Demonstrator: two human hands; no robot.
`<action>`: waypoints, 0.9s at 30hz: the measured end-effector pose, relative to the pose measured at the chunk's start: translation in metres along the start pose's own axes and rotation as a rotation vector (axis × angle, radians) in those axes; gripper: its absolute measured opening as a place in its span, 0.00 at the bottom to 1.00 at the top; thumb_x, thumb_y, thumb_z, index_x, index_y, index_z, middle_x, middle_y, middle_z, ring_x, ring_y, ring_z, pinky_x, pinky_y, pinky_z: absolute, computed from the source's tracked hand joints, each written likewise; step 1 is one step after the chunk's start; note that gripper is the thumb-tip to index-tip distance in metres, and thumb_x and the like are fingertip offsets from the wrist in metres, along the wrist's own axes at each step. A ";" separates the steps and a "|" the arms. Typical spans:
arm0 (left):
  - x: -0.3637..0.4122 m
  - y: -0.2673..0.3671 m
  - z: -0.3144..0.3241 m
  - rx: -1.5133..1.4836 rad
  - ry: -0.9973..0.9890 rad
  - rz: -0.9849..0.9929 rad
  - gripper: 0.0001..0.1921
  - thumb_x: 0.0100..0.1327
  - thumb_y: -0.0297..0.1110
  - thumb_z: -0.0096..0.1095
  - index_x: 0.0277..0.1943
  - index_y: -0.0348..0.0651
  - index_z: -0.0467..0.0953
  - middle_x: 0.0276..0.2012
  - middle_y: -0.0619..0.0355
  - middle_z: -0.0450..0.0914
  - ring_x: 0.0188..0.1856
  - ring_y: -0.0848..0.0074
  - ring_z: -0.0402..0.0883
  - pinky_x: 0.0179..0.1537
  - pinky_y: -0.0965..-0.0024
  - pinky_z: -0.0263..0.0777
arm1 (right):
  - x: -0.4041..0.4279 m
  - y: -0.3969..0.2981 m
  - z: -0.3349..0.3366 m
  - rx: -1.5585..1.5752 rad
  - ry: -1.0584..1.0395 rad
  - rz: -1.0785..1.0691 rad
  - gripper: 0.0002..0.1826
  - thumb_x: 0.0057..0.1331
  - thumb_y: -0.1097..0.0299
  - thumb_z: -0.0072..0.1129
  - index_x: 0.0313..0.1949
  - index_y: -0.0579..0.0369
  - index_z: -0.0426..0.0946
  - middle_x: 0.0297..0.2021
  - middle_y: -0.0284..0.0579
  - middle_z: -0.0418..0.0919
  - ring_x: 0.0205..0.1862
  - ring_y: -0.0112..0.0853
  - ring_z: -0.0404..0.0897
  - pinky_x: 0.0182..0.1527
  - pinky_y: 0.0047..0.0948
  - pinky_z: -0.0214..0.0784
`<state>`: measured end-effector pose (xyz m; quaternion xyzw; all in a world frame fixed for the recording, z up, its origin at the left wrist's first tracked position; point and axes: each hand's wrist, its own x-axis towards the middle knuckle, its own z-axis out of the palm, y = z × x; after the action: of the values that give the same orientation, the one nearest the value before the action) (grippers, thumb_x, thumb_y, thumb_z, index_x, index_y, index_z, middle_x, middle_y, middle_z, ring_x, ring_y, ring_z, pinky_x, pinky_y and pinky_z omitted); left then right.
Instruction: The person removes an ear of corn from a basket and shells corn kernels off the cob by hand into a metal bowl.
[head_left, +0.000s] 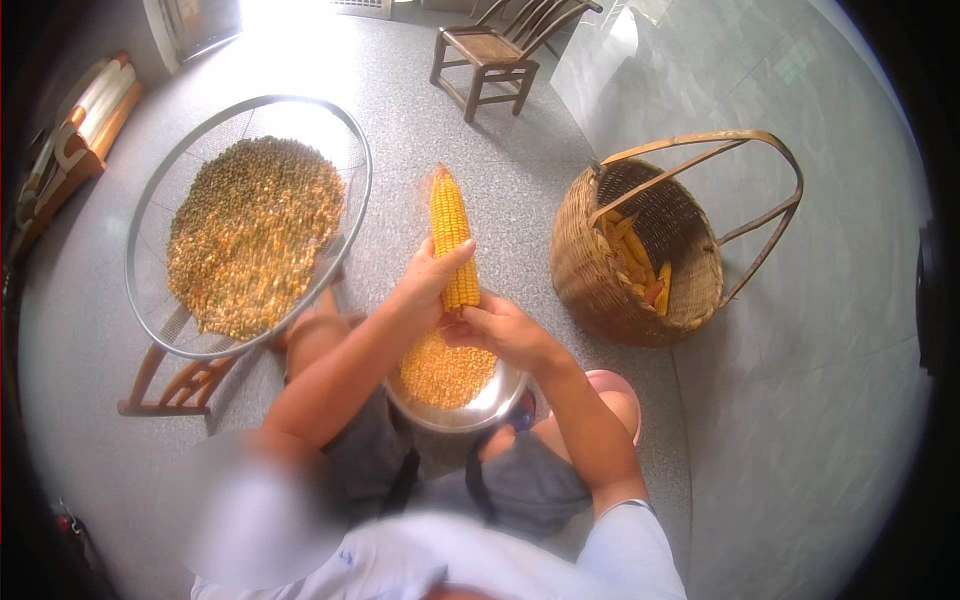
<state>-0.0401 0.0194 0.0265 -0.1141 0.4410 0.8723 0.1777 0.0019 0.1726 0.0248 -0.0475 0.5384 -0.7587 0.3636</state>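
Note:
A full ear of yellow corn (451, 214) stands tilted slightly, tip away from me, with its kernels in tight rows. My left hand (426, 283) wraps around its lower half, thumb across the front. At the cob's butt end, my right hand (504, 327) grips with thumb and fingers; some of those fingers are hidden. Directly below both hands is a round metal basin (512, 390) between my legs. Loose yellow corn kernels (446, 375) cover the basin's bottom, partly hidden by my hands.
On the left, a round mesh sieve (129, 247) holds brownish and yellow grains (251, 240), above a wooden chair (169, 409). At right, a tall-handled wicker basket (581, 274) contains several corn ears (634, 255). Another wooden chair (480, 46) stands ahead; cushioned wooden furniture (97, 112) is far left.

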 end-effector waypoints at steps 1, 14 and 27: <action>0.000 0.000 0.000 0.000 0.000 0.000 0.22 0.66 0.37 0.64 0.55 0.40 0.63 0.41 0.57 0.70 0.40 0.76 0.72 0.38 0.69 0.74 | 0.000 0.000 0.000 0.002 -0.006 -0.001 0.18 0.75 0.65 0.42 0.59 0.65 0.62 0.50 0.49 0.74 0.49 0.32 0.78 0.55 0.33 0.74; 0.007 0.002 -0.005 -0.074 0.037 -0.028 0.21 0.66 0.38 0.64 0.54 0.40 0.64 0.40 0.55 0.70 0.40 0.73 0.73 0.38 0.65 0.75 | -0.002 -0.005 0.002 -0.002 -0.030 -0.015 0.21 0.73 0.68 0.47 0.60 0.66 0.60 0.53 0.51 0.72 0.52 0.34 0.77 0.58 0.34 0.72; -0.007 0.008 0.011 0.040 0.160 -0.001 0.30 0.58 0.31 0.72 0.57 0.39 0.59 0.41 0.53 0.70 0.40 0.71 0.73 0.35 0.65 0.74 | 0.005 0.008 -0.004 -0.136 0.117 -0.053 0.23 0.70 0.54 0.55 0.54 0.61 0.70 0.42 0.41 0.79 0.39 0.24 0.78 0.44 0.23 0.73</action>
<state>-0.0373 0.0224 0.0412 -0.1800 0.4711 0.8513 0.1447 0.0004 0.1715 0.0144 -0.0417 0.6075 -0.7313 0.3072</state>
